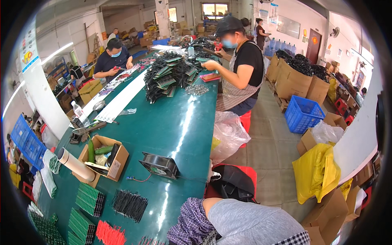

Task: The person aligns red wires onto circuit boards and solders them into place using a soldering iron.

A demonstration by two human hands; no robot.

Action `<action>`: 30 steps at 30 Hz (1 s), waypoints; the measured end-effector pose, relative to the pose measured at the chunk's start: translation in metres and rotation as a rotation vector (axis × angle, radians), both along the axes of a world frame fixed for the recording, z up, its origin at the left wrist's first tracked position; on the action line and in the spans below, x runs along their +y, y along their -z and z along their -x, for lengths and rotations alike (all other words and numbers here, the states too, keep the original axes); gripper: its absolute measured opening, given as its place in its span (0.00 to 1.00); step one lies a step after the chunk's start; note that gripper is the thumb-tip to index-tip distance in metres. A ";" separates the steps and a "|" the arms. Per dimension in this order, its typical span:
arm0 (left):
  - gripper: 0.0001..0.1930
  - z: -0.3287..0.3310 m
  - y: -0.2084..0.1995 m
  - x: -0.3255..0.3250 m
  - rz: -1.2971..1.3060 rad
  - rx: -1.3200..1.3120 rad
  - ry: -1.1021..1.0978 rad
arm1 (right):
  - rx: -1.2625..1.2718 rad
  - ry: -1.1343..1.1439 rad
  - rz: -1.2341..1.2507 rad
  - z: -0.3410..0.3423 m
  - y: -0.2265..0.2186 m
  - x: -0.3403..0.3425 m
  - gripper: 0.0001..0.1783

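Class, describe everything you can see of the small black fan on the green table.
The black fan has a boxy frame that looks like metal or plastic, with a round opening. It stands upright on the green table, right of the open cardboard box. A thin reddish wire leads from it toward a small blue piece. Whether it spins is unclear.

White sign (pixel 29 47) on the left pillar (pixel 51 87): large red characters, blue lower part. Blue-and-white notice (pixel 273 12) on the back wall (pixel 304 22); red emblem (pixel 315 40) on the brown door (pixel 312 50), lettering too small to read.
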State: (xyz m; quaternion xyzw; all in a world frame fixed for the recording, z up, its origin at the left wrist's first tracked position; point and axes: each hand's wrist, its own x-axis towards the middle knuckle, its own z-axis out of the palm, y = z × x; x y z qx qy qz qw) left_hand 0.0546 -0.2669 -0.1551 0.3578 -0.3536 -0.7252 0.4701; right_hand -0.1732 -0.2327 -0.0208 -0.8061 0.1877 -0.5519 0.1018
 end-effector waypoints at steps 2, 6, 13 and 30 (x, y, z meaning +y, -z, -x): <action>0.06 0.020 -0.019 0.011 -0.024 -0.016 -0.018 | -0.008 -0.028 -0.005 -0.001 -0.001 0.002 0.09; 0.07 0.067 -0.057 0.026 -0.090 -0.045 -0.030 | -0.028 -0.070 -0.032 0.000 -0.004 0.001 0.08; 0.07 0.061 -0.146 0.094 -0.177 -0.094 -0.604 | 0.038 -0.104 -0.175 0.013 -0.027 0.005 0.09; 0.10 0.070 -0.160 0.105 -0.155 0.015 -0.619 | 0.151 -0.137 -0.324 0.006 -0.023 0.011 0.19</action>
